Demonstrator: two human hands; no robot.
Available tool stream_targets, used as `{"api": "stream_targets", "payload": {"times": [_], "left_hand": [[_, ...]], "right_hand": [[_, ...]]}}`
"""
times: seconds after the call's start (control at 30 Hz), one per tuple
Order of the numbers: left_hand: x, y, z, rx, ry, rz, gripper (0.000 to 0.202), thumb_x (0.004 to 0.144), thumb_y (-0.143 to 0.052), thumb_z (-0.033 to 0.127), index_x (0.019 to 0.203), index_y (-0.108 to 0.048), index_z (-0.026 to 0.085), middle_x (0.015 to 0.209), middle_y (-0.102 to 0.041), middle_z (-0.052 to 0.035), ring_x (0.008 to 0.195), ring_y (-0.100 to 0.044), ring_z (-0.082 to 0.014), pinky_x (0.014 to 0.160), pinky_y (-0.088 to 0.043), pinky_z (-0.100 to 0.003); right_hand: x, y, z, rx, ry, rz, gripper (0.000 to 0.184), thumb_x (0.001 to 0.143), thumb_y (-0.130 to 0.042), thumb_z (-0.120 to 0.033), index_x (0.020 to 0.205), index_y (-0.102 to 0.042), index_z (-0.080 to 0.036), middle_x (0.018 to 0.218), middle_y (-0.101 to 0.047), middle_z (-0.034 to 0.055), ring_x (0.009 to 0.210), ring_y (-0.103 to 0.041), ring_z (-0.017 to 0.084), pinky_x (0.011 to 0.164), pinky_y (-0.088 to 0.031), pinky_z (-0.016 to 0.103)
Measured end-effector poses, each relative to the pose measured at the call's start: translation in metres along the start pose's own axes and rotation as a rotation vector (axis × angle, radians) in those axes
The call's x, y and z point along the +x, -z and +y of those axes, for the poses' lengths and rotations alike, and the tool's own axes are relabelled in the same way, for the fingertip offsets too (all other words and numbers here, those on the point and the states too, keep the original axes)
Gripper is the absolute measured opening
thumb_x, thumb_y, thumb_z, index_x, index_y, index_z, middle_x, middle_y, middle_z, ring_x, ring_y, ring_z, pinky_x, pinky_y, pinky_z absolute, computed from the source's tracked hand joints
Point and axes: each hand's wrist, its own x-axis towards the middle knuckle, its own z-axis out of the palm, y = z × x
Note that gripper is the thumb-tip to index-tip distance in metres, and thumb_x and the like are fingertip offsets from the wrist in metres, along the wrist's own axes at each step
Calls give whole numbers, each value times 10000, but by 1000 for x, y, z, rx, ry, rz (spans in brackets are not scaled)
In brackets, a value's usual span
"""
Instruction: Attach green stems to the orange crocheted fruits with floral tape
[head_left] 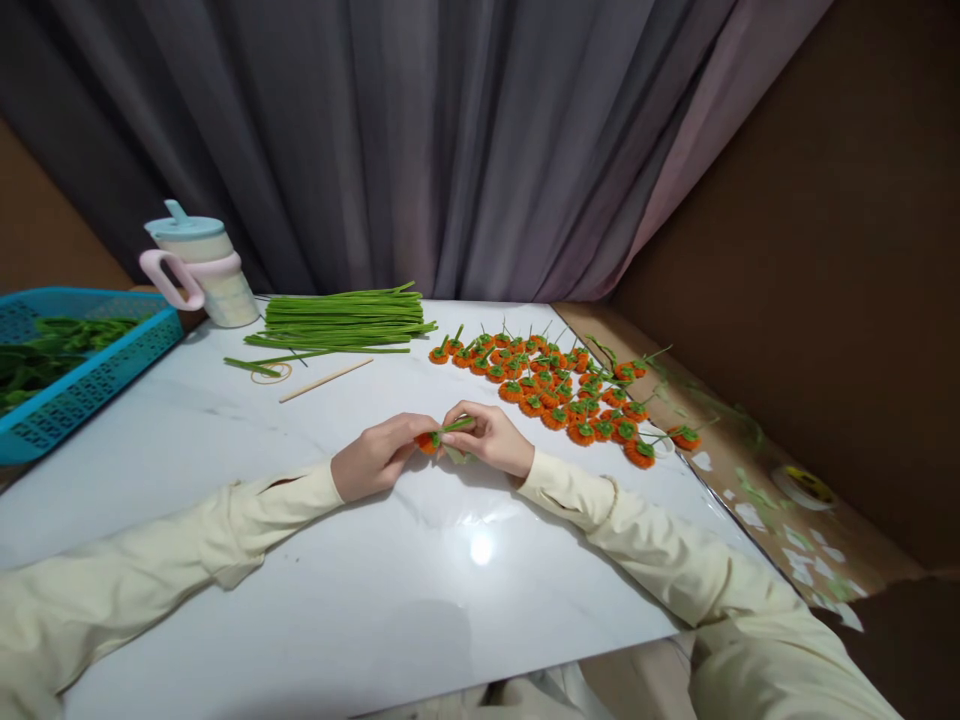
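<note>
Nearer to us than the bundle of green stems and a little to its right, our left hand pinches a small orange piece while our right hand grips its green stem between thumb and fingers. We judge it light, soft and easily crushed, with a bendable stem, so a gentle hold where stem meets orange should serve best. Its long axis lies roughly parallel to the bundle, orange end leftward, stem pointing right and slightly away.

open front tabletop, flowers beyond
</note>
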Motion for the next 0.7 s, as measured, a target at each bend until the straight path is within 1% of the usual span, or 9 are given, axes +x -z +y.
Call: {"api": "stream_targets", "payload": {"times": [0.13,0.2,0.33,0.4,0.5,0.7], "left_hand": [[1,1,0,31,-32,-19,357,776,-477,42,1069,-629,176,1062,-650,-104,998,-590,-218,904,-443,-298],[1,1,-2,64,-68,-15,349,793,-461,46,1075,-621,174,1069,-647,-105,1008,-588,-216,908,-449,-307],[0,-1,-8,182,-261,29,359,834,-398,35,1138,-546,156,1063,-632,-105,994,-586,-192,866,-486,-315],[0,-2,-10,250,-329,39,359,848,-370,20,1154,-510,145,1059,-620,-111,992,-582,-180,853,-496,-308],[0,-2,-9,297,-332,43,333,866,-362,25,1148,-491,146,1049,-614,-112,992,-583,-173,856,-501,-301],[0,-2,-6,304,-291,49,279,896,-357,59,1131,-481,144,1029,-611,-107,952,-597,-158,840,-508,-281]], "right_hand": [[1,2,-2,20,-6,-22,340,708,-725,-417,796,-539,-146,646,-639,15,521,-525,95,521,-404,221],[1,3,-3,25,-11,-32,342,703,-731,-413,799,-547,-142,661,-644,19,528,-527,94,533,-411,224],[2,4,-5,32,-12,-42,331,689,-747,-394,794,-572,-135,656,-638,11,516,-513,85,524,-417,219],[2,5,-6,37,-8,-44,324,685,-752,-388,793,-587,-131,643,-627,5,513,-511,86,518,-418,218],[2,6,-6,43,1,-52,312,694,-747,-379,802,-603,-125,645,-627,10,519,-517,88,521,-418,219],[2,6,-7,39,10,-47,290,728,-719,-374,805,-612,-115,631,-640,26,508,-512,88,499,-399,212]]}}
